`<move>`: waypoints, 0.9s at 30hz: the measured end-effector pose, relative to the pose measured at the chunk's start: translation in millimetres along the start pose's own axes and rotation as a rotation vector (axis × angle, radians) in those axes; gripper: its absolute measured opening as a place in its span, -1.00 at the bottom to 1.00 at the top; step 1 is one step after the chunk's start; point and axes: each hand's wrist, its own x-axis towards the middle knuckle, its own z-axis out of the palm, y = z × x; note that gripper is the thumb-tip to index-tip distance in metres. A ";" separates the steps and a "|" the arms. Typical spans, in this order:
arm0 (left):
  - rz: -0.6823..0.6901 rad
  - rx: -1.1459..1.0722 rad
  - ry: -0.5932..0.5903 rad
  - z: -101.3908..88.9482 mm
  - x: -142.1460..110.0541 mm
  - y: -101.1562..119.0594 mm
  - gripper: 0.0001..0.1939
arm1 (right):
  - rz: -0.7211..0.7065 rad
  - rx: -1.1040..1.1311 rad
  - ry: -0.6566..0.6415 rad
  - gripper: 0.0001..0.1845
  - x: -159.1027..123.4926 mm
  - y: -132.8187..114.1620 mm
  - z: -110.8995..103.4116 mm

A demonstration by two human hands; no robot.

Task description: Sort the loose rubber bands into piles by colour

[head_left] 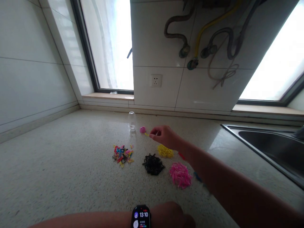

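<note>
Reaching in from the right, my right hand (162, 135) is closed, thumb and finger pinching a small yellow rubber band (146, 134) above the counter. Just beyond its fingertips lies a rounded pink piece (142, 129), with a clear plastic bottle (132, 122) upright to its left. Under and near this arm are piles of yellow bands (165, 151), black bands (153, 164) and pink bands (180, 175). A mixed pile of coloured bands (123, 154) sits further left. My left hand (172, 215) is curled closed at the bottom edge, its fingertips hidden.
The speckled counter (59, 164) runs to a tiled wall with a socket (156, 80). A steel sink (273, 148) is at the right. Red bands (181, 155) and blue bands (197, 177) show partly beside my right forearm. Hoses (199, 34) hang on the wall above.
</note>
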 end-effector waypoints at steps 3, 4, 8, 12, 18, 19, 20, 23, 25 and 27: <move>-0.007 0.050 0.036 1.6 -0.7 1.0 -0.84 | 0.093 0.154 0.065 -0.73 -33.5 7.8 -25.7; -0.011 0.069 0.037 1.7 -0.8 1.3 -0.87 | 0.113 0.205 0.081 -0.73 -44.6 10.4 -33.4; -0.001 0.132 0.031 -1.8 -1.2 2.1 -0.87 | 0.208 0.421 0.243 -0.73 -81.5 23.4 -56.9; 0.012 0.163 0.042 -9.7 -2.5 4.1 -0.81 | 0.269 0.622 0.434 -0.70 -100.6 37.6 -65.7; 0.008 0.179 0.058 -16.2 -3.6 6.8 -0.76 | 0.258 0.711 0.411 -0.71 -104.2 46.0 -62.8; 0.011 0.179 0.061 -16.1 -3.8 7.0 -0.76 | 0.259 0.711 0.403 -0.72 -104.1 46.1 -61.4; 0.010 0.176 0.063 -15.8 -4.1 7.2 -0.76 | 0.261 0.715 0.397 -0.71 -104.0 45.9 -59.9; 0.000 0.168 0.067 -13.4 -5.1 7.9 -0.76 | 0.261 0.738 0.372 -0.71 -104.8 42.7 -55.8; -0.008 0.171 0.072 -11.5 -5.7 8.2 -0.77 | 0.254 0.758 0.338 -0.71 -105.6 39.2 -53.7; -0.012 0.179 0.074 -10.6 -5.9 8.5 -0.78 | 0.244 0.771 0.308 -0.72 -106.3 36.2 -52.3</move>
